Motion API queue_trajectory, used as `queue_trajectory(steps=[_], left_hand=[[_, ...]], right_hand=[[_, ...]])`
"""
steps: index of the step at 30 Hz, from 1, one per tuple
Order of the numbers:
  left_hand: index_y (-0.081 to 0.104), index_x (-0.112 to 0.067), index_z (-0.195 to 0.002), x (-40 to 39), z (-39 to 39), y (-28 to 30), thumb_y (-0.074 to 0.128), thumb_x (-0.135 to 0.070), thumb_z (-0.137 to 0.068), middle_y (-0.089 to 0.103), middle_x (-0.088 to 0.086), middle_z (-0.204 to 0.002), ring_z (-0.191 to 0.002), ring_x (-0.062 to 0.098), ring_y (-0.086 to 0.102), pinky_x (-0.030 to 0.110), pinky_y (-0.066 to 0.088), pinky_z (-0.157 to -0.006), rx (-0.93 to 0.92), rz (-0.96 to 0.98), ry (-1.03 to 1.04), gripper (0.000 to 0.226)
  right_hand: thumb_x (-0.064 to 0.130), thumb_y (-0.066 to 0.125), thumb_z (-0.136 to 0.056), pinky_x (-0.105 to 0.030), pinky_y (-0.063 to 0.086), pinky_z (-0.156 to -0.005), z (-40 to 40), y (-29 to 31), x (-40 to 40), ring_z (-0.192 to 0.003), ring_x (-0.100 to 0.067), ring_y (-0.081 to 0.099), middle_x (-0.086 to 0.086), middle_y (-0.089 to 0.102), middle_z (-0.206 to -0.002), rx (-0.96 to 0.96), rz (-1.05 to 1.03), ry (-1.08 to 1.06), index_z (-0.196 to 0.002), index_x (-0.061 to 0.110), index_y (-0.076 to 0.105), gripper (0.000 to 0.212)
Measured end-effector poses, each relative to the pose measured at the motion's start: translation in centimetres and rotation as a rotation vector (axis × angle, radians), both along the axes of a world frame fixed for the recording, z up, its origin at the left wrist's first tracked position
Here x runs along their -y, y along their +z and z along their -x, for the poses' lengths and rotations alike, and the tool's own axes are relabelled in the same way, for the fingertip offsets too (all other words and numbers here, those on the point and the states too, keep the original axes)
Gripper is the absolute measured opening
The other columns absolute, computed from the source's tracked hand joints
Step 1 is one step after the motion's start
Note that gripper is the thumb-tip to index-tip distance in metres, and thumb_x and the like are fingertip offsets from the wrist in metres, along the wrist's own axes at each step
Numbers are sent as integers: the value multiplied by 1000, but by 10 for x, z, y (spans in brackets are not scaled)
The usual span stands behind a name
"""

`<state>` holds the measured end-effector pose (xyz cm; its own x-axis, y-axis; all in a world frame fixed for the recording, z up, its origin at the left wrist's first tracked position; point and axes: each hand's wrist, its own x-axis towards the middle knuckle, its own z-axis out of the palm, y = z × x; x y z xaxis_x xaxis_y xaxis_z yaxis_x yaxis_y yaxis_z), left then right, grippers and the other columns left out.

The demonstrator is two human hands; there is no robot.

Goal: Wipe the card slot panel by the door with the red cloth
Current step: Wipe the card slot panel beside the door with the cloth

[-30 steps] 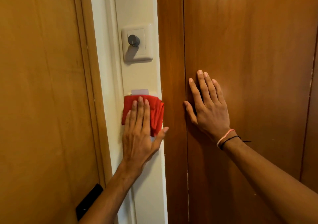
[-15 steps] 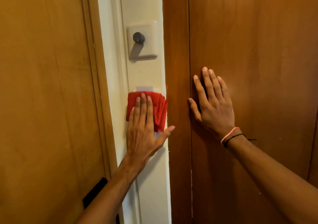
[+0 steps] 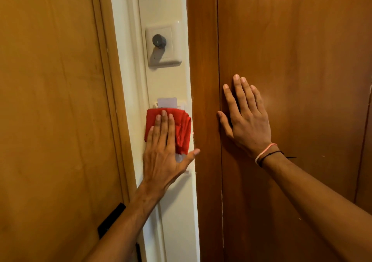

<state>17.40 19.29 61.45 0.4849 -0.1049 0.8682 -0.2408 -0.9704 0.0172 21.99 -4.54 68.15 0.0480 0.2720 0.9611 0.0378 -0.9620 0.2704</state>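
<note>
Evidently the wipe is under way: the red cloth [image 3: 181,132] is pressed flat by the spread left hand [image 3: 164,157] over the card slot panel [image 3: 180,107], whose top edge and card [image 3: 167,102] are uncovered. The right hand [image 3: 246,118] is spread, empty, on the door [image 3: 291,50].

A single head-worn view is given, aimed forward and slightly down at close range. A white wall strip [image 3: 171,84] is centred, flanked by a door [image 3: 50,100] at left and wood panelling [image 3: 291,50] at right.
</note>
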Motion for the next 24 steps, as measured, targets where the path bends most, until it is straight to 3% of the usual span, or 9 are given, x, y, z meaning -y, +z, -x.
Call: queue_trajectory(steps=[6,12,16,20,24], left_hand=[[6,-7,-154,-5,0,0,30,-85,-78,8,14,-163,-152,31,8,53,20,-123,-3,-89,9,111],[2,-9,-154,4,13,-12,26,-86,-77,3,13,-164,-153,30,2,53,18,-124,-86,-40,-18,112],[-3,-10,-155,8,7,12,21,-86,-78,-3,12,-165,-153,26,-4,47,5,-126,-61,140,-15,110],[-1,-11,-154,8,6,-5,25,-85,-79,1,12,-164,-153,28,0,51,14,-125,-53,4,-25,109],[2,-9,-155,9,3,3,24,-85,-79,3,14,-165,-153,29,0,49,10,-125,-43,69,-1,110]], right_hand=[[51,33,-108,-48,22,-131,-3,-1,0,-160,-33,20,-19,21,-171,2,1,0,-163,12,24,68],[51,32,-108,-48,22,-131,-1,0,-1,-160,-34,21,-19,21,-171,-1,-10,2,-163,12,24,68],[51,32,-108,-49,24,-130,-2,0,-1,-159,-34,23,-19,23,-170,13,-8,-2,-163,12,26,67],[51,33,-108,-49,25,-130,-1,1,-1,-159,-34,23,-20,23,-170,8,-13,-8,-162,11,27,67],[51,33,-108,-49,25,-130,-1,1,-1,-159,-34,24,-20,24,-170,8,-11,-6,-162,11,27,67]])
